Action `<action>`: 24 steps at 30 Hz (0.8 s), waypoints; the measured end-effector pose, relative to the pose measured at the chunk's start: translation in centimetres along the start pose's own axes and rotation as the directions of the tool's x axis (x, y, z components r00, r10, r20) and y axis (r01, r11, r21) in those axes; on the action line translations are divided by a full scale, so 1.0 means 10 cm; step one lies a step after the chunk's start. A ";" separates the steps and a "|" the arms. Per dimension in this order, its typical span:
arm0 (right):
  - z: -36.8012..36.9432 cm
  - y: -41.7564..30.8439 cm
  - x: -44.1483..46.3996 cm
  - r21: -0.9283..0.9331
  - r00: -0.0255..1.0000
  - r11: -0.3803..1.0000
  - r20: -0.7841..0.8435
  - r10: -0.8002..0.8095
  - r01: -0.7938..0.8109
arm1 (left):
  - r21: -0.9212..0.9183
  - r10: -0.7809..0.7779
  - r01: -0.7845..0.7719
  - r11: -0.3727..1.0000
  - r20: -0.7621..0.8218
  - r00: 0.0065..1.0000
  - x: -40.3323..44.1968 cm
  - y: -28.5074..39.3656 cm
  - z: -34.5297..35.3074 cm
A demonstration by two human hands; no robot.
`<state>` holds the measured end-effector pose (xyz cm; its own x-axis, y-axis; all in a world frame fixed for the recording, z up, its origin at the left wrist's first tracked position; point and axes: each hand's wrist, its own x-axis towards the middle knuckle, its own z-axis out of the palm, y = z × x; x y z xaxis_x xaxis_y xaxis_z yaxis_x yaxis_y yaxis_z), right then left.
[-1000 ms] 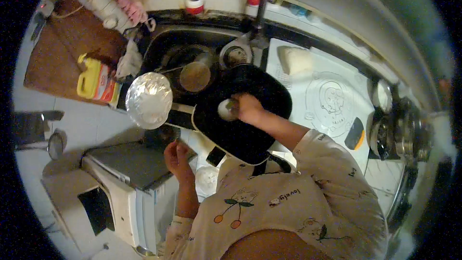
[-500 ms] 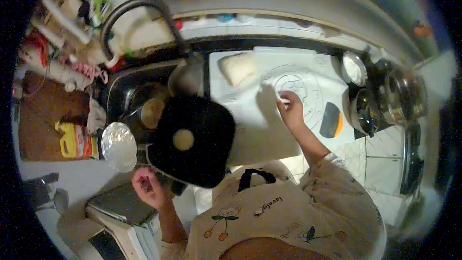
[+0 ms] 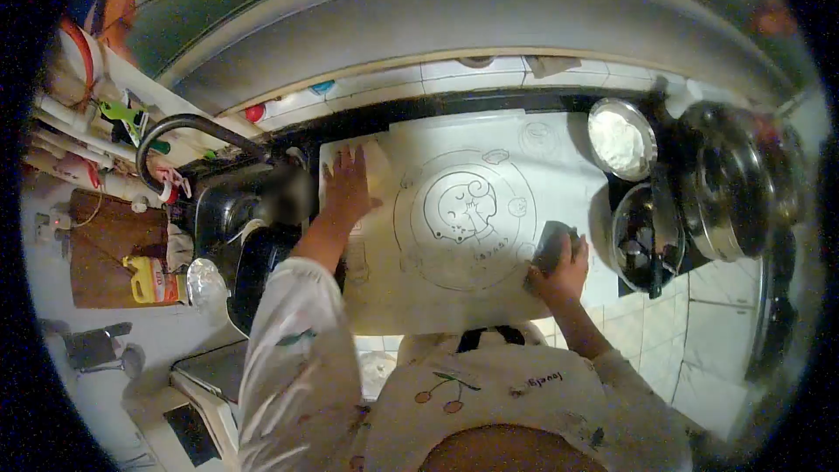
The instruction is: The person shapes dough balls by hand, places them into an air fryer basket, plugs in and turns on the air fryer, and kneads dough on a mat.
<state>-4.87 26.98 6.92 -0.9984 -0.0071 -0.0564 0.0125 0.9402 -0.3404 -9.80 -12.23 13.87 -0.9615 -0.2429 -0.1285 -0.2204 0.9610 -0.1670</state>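
The left fingers [image 3: 346,168] are hiding some of the pale lump [image 3: 377,165]; the right fingers [image 3: 568,256] are covering part of the scraper [image 3: 551,243].

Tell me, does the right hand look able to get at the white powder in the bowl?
Probably yes: the way across the mat looks free, and the white powder is uncovered. But the right hand has the dark scraper, so it may need to set that down first.

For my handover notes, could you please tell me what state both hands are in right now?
Left hand: open, spread over the dough.
Right hand: closed, holding the dark scraper.
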 end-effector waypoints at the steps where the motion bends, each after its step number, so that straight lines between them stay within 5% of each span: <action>1: 0.01 0.07 0.02 0.061 1.000 0.998 -0.010 0.017 -0.017 | -0.034 -0.041 0.044 0.998 0.076 0.996 0.22 -0.05 0.01; 3: 0.18 0.33 0.01 0.146 0.996 0.989 -0.087 0.005 0.008 | -0.074 -0.091 0.107 0.991 0.197 0.976 0.49 -0.16 0.04; 9: 0.09 0.47 0.00 0.009 0.997 0.999 -0.064 -0.050 0.051 | 0.021 -0.110 0.109 0.994 0.315 0.943 0.50 -0.03 0.13; 12: 0.07 0.38 0.17 0.013 0.998 0.998 -0.026 -0.053 0.054 | 0.154 -0.094 0.069 0.986 0.163 0.982 0.06 0.28 0.24; 15: 0.06 0.32 0.27 0.035 0.997 0.997 0.005 -0.075 0.075 | 0.015 -0.031 0.033 0.999 -0.088 0.996 -0.24 0.34 0.19; 16: 0.03 0.25 0.31 0.039 0.996 0.995 0.015 -0.089 0.088 | -0.072 -0.036 0.034 0.997 -0.037 0.999 -0.25 0.36 0.22; 17: -0.05 0.19 0.31 -0.059 0.947 0.950 -0.080 -0.311 0.307 | -0.160 -0.038 0.039 0.986 0.012 0.999 -0.22 0.38 0.26; 20: 0.12 0.25 0.40 -0.234 0.980 0.955 0.130 -0.152 0.180 | -0.297 0.014 0.011 0.955 0.083 0.996 -0.10 0.33 0.41; 24: 0.34 0.52 0.54 0.029 0.983 0.983 -0.049 -0.179 0.181 | -0.435 0.020 -0.026 0.900 -0.020 1.000 -0.01 0.17 0.51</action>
<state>-9.99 30.66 1.69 -0.9860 -0.1587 0.0520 -0.1666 0.9130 -0.3724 -9.25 -11.29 8.64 -0.9687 -0.2212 -0.1123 -0.2444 0.9289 0.2784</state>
